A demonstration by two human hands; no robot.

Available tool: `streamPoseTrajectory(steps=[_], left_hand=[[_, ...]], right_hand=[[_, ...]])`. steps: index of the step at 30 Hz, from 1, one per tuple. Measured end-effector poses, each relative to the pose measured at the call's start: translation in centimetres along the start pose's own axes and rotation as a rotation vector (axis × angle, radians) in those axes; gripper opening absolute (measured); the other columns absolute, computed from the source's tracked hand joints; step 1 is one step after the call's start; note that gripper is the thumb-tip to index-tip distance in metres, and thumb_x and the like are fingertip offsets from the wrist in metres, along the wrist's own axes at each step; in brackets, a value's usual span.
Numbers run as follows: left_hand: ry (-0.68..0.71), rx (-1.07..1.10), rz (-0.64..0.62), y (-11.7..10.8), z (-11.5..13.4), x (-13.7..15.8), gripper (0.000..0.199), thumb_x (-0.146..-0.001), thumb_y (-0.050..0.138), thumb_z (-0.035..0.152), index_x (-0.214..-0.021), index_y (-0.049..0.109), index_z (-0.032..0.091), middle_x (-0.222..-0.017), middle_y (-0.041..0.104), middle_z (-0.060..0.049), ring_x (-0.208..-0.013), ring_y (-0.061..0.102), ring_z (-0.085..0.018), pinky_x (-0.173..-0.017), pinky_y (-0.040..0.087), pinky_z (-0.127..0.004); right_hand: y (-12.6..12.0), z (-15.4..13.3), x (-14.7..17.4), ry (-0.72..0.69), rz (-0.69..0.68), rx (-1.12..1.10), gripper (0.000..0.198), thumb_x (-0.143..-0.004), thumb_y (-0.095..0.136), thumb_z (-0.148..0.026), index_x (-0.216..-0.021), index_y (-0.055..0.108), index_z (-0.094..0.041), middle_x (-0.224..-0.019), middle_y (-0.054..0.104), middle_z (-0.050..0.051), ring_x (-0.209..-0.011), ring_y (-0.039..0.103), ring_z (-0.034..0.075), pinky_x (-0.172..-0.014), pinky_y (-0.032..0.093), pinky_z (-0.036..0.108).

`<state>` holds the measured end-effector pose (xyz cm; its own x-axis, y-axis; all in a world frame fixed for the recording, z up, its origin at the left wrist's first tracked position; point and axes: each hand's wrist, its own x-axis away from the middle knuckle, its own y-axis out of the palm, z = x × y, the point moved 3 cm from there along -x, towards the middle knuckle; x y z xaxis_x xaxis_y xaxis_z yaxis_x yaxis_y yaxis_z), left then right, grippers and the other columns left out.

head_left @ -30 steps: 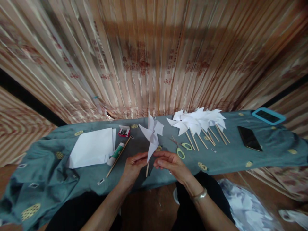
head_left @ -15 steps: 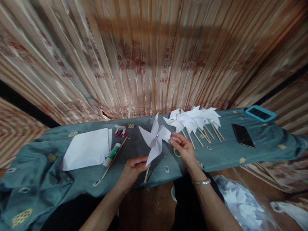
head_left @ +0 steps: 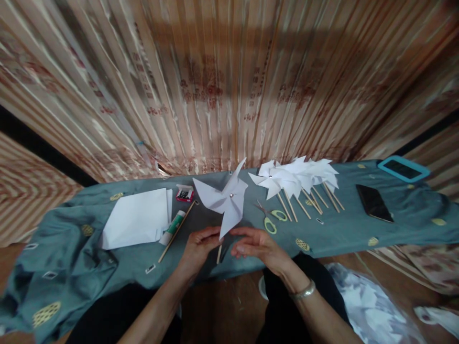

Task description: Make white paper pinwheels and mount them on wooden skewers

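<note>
A white paper pinwheel [head_left: 229, 197] with a metal pin at its centre stands above the cloth on a thin wooden stick. My left hand [head_left: 201, 246] is closed around that stick, just under the blades. Beside it, my right hand [head_left: 256, 246] has its fingers apart and holds nothing; its fingertips are close to the lowest blade, and whether they touch it I cannot tell. Scissors with green handles [head_left: 273, 220] lie to the right of the pinwheel. Further right, several finished white pinwheels [head_left: 294, 177] overlap in a row, sticks toward me.
On the cloth-covered table [head_left: 333, 234] at left lie white paper sheets [head_left: 138, 217], a glue stick [head_left: 174, 227], a loose wooden stick [head_left: 177, 232] and a small red box [head_left: 184, 193]. At right are a black phone [head_left: 374, 203] and a blue-framed tablet [head_left: 404, 168]. A plastic bag [head_left: 373, 301] sits below.
My right hand has left the right blade and moved down and left, near my left hand. The pinwheel's blades have turned. The scissors are now uncovered. The whole view has shifted slightly.
</note>
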<state>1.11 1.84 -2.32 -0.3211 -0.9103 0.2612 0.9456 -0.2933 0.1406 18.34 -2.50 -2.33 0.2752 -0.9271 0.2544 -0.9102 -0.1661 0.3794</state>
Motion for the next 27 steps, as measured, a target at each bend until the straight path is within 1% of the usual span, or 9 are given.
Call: streamPoseTrajectory(steps=[2,5,7,10,13,17,20,23,27], left_hand=[[-0.018,0.015,0.002,-0.1,-0.1,0.0,0.030,-0.057,0.081,0.030,-0.083,0.079,0.016,-0.085,0.077,-0.006,-0.086,0.067,-0.023,-0.087,0.047,-0.032],[-0.052,0.021,0.001,0.0,-0.3,0.2,0.028,-0.056,0.081,0.029,-0.081,0.079,0.017,-0.081,0.077,-0.005,-0.084,0.067,-0.022,-0.086,0.048,-0.031],[-0.066,0.013,-0.017,0.2,-0.4,0.3,0.027,-0.056,0.080,0.030,-0.079,0.079,0.017,-0.079,0.076,-0.005,-0.082,0.066,-0.021,-0.084,0.047,-0.030],[-0.082,-0.003,-0.075,0.7,-0.4,0.5,0.026,-0.056,0.079,0.031,-0.078,0.079,0.018,-0.078,0.076,-0.004,-0.079,0.065,-0.019,-0.081,0.047,-0.029],[-0.089,-0.008,-0.120,1.1,-0.4,0.6,0.025,-0.056,0.078,0.032,-0.077,0.079,0.018,-0.076,0.075,-0.003,-0.077,0.065,-0.019,-0.079,0.047,-0.028],[-0.047,-0.025,-0.076,0.9,-0.3,0.6,0.019,-0.057,0.078,0.031,-0.070,0.078,0.017,-0.070,0.074,-0.002,-0.073,0.064,-0.019,-0.077,0.047,-0.029],[-0.045,-0.005,-0.011,0.5,-0.5,0.4,0.022,-0.056,0.079,0.029,-0.075,0.079,0.018,-0.076,0.076,-0.004,-0.079,0.066,-0.021,-0.083,0.048,-0.032],[-0.044,0.013,0.036,0.3,-0.7,0.2,0.029,-0.055,0.079,0.027,-0.083,0.079,0.017,-0.086,0.078,-0.007,-0.085,0.068,-0.023,-0.088,0.049,-0.035],[-0.006,-0.011,0.045,0.3,-0.6,0.1,0.029,-0.059,0.078,0.028,-0.085,0.079,0.016,-0.089,0.078,-0.008,-0.087,0.069,-0.024,-0.088,0.050,-0.036]], right_hand=[[-1.2,-0.6,0.0,-0.043,0.091,0.053,0.040,-0.065,0.083,-0.042,-0.096,0.073,-0.017,-0.071,0.075,0.003,-0.058,0.063,0.011,-0.057,0.045,0.023],[-4.1,-2.1,-0.1,-0.208,0.376,0.076,0.037,-0.063,0.084,-0.044,-0.088,0.074,-0.018,-0.065,0.073,0.002,-0.056,0.062,0.011,-0.055,0.045,0.023],[-5.5,-3.0,-0.4,-0.337,0.536,0.054,0.039,-0.059,0.086,-0.042,-0.090,0.074,-0.021,-0.075,0.076,0.003,-0.068,0.066,0.014,-0.064,0.049,0.026],[-6.4,-3.6,-1.0,-0.474,0.628,0.026,0.047,-0.055,0.089,-0.039,-0.097,0.072,-0.025,-0.096,0.076,0.003,-0.089,0.068,0.017,-0.084,0.051,0.032],[-6.4,-3.5,-1.6,-0.489,0.621,0.037,0.047,-0.056,0.088,-0.039,-0.098,0.072,-0.025,-0.092,0.076,0.002,-0.088,0.067,0.017,-0.088,0.050,0.034],[-5.8,-3.1,-1.7,-0.415,0.576,0.035,0.044,-0.056,0.087,-0.039,-0.095,0.073,-0.024,-0.074,0.074,-0.001,-0.069,0.065,0.014,-0.072,0.051,0.030],[-5.1,-3.0,-1.4,-0.363,0.519,0.003,0.043,-0.055,0.088,-0.037,-0.093,0.074,-0.024,-0.071,0.074,-0.001,-0.065,0.064,0.013,-0.067,0.049,0.027],[-3.9,-2.6,-1.2,-0.305,0.452,-0.070,0.044,-0.054,0.089,-0.036,-0.093,0.074,-0.023,-0.072,0.075,0.000,-0.064,0.064,0.013,-0.065,0.049,0.026],[-1.2,-1.2,-1.2,-0.187,0.296,-0.108,0.039,-0.057,0.088,-0.033,-0.092,0.073,-0.021,-0.072,0.074,0.000,-0.061,0.063,0.011,-0.060,0.046,0.022]])
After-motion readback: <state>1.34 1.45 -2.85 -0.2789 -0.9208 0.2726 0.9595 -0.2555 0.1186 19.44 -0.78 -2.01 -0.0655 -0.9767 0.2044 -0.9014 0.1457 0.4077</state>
